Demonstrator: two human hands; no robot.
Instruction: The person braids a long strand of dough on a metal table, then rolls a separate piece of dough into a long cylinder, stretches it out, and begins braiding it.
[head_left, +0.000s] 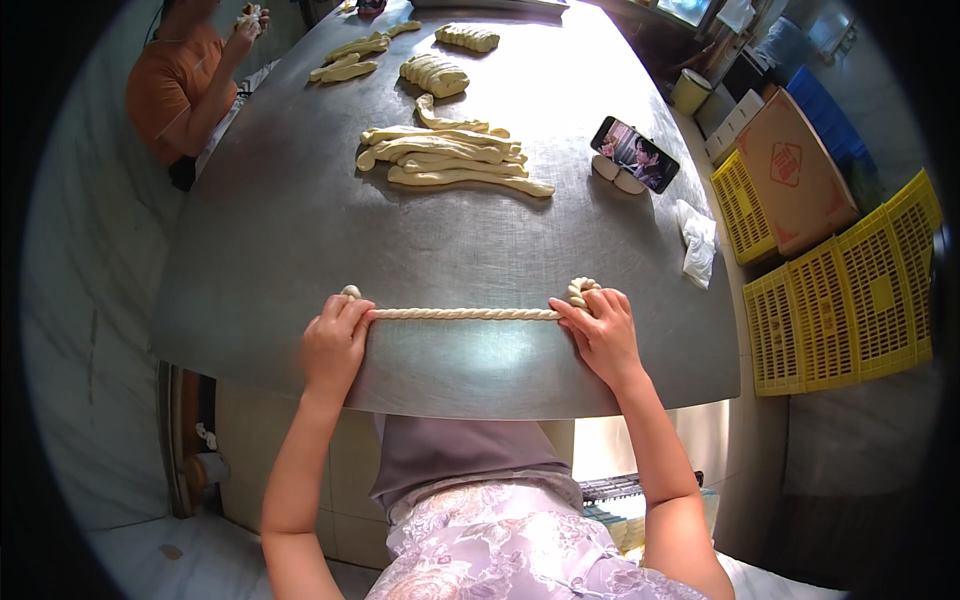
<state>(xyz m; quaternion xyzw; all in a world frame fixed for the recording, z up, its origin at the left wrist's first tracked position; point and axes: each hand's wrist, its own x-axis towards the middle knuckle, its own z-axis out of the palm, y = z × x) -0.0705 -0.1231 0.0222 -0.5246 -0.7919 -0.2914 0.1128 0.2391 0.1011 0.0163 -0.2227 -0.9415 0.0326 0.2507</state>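
Observation:
A twisted rope of dough (466, 314) stretches in a nearly straight line between my two hands, close to the table's near edge. My left hand (336, 337) grips its left end, where a small knob of dough shows above the fingers. At the other end, my right hand (604, 330) pinches the rope, and a curled, twisted loop of dough sticks up beside the fingertips. Farther up the steel table (277, 247) lies a pile of long untwisted dough strips (450, 156).
Beyond the pile lie two ridged dough blocks (435, 75) and more dough strips (352, 56). A smartphone (636, 154) leans on a rounded stand at right, near a crumpled tissue (697, 244). Yellow crates (840, 300) and a cardboard box (799, 172) flank the table. A person in orange (176, 97) is at far left.

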